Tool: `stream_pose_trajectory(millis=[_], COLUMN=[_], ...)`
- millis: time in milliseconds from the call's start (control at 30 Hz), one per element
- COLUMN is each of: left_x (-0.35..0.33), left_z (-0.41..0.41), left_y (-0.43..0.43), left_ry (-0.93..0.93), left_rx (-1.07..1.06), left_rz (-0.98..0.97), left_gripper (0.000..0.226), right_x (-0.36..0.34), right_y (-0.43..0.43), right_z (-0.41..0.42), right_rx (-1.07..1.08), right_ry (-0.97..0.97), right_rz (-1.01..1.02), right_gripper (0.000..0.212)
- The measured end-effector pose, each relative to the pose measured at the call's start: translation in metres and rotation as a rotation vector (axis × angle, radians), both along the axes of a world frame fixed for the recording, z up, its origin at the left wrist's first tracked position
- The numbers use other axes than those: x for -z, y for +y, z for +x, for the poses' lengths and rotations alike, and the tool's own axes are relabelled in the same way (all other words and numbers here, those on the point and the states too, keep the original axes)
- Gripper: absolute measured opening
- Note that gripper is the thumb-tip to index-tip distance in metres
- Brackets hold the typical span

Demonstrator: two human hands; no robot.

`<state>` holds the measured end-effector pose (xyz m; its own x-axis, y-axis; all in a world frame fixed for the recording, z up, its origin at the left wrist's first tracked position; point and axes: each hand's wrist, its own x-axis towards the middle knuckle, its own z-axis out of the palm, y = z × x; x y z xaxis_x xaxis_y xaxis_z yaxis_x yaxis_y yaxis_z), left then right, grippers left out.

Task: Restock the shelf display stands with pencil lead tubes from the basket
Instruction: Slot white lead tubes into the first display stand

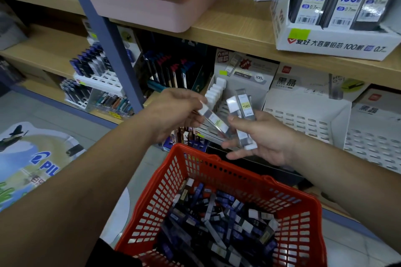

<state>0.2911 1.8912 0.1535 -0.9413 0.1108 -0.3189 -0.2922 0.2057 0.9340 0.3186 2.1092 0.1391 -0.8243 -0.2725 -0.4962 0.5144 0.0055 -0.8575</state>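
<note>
A red plastic basket (288,206) sits low in front of me, filled with several pencil lead tubes (217,219), dark and clear ones. My left hand (175,112) pinches one clear lead tube (213,121) with a white cap, slanted toward the right. My right hand (262,138) holds a small bunch of clear lead tubes (244,115) upright, above the basket's far rim. Both hands are in front of a white display stand (243,76) with white slots on the lower shelf.
White slotted stands (303,119) fill the lower shelf to the right. A pink tub (152,11) and a white box of lead packs (334,41) stand on the upper wooden shelf. A blue shelf post (112,50) rises at the left, pen displays behind it.
</note>
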Motion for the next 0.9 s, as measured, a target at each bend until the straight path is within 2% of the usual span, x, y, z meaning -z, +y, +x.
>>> stream_pose_trajectory(millis=[100, 200, 333, 467, 633, 733, 900], left_x=[0.000, 0.006, 0.024, 0.024, 0.020, 0.020, 0.021], left_z=[-0.004, -0.007, -0.011, -0.014, -0.014, -0.013, -0.014], left_y=[-0.011, -0.011, -0.006, -0.008, -0.008, -0.004, -0.007], left_ry=[0.288, 0.467, 0.557, 0.613, 0.720, 0.798, 0.825], left_rx=[-0.019, -0.002, 0.099, 0.169, 0.239, 0.291, 0.282], left_rz=[-0.256, -0.334, -0.506, -0.577, -0.632, -0.660, -0.654], left_gripper=[0.024, 0.019, 0.015, 0.018, 0.013, 0.014, 0.011], right_x=[0.006, 0.008, 0.007, 0.006, 0.008, 0.008, 0.006], right_y=[-0.001, -0.002, -0.002, 0.003, 0.006, 0.007, 0.009], right_z=[0.001, 0.000, -0.004, -0.006, -0.005, -0.003, -0.004], right_rx=[-0.014, -0.045, -0.034, -0.051, -0.090, -0.086, -0.041], right_ry=[0.035, 0.015, -0.063, -0.113, -0.082, -0.049, 0.005], right_rz=[0.154, 0.152, 0.073, -0.003, -0.049, -0.065, -0.037], right_gripper=[0.022, 0.019, 0.007, 0.013, 0.009, 0.015, 0.025])
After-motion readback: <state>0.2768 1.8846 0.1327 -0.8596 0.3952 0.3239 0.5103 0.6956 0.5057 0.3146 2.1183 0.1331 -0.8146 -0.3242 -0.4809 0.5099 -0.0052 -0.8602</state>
